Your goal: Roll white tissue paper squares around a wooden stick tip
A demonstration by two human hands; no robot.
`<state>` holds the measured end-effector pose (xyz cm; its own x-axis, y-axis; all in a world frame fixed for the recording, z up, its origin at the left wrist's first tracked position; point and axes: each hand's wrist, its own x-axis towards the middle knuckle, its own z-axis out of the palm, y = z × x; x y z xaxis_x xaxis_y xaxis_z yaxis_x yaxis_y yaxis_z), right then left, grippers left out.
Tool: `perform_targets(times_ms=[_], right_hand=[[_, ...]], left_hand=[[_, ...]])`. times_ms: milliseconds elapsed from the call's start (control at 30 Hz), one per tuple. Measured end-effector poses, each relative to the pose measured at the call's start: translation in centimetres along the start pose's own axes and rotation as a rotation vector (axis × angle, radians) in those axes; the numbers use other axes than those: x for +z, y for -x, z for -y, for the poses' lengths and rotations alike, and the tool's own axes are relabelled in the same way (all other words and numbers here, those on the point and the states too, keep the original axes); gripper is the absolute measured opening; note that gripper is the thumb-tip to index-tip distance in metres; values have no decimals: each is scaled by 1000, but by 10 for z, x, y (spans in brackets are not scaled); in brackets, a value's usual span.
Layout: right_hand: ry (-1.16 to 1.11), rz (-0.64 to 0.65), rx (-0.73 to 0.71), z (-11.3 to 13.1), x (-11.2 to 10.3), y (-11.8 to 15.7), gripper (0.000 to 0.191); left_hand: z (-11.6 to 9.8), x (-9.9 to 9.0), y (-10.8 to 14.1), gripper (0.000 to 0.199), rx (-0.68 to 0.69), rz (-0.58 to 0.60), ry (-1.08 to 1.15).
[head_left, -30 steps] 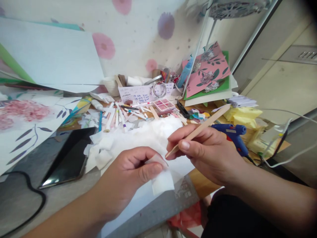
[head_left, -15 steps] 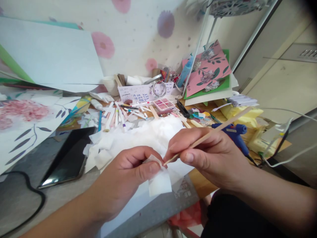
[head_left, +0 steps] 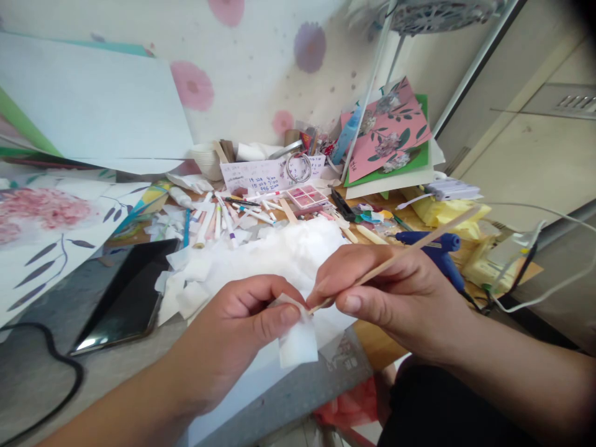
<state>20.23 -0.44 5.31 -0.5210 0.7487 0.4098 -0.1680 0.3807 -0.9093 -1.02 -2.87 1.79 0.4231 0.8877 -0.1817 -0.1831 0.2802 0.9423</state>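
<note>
My left hand [head_left: 251, 323] pinches a small square of thin white paper [head_left: 298, 343] between thumb and fingers, and the sheet hangs down below the thumb. My right hand [head_left: 386, 298] grips a thin wooden stick [head_left: 419, 243] slanting up to the right. The stick's lower tip meets the paper's upper right edge, close to my left fingertips. Just behind both hands spreads a heap of white paper pieces [head_left: 274, 251]. A white sheet [head_left: 242, 397] lies beneath my hands on a grey cutting mat [head_left: 321, 397].
A black phone [head_left: 130, 298] rests left of the heap, near a black cable [head_left: 60, 360]. Markers [head_left: 205, 223] and a pink palette [head_left: 306, 196] lie behind. At right are a blue glue gun [head_left: 437, 251] and a pink flower card [head_left: 386, 133].
The stick's tip has shifted slightly at the paper's edge, and its upper end sits a little lower. Both hands keep their holds. The whole view has shifted slightly.
</note>
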Motion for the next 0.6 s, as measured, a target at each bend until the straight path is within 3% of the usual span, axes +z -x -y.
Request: perform_targets(times_ms=[600], right_hand=[[268, 34, -164, 3, 4, 1, 8]], left_hand=[[0, 3, -3, 28, 53, -83, -74]])
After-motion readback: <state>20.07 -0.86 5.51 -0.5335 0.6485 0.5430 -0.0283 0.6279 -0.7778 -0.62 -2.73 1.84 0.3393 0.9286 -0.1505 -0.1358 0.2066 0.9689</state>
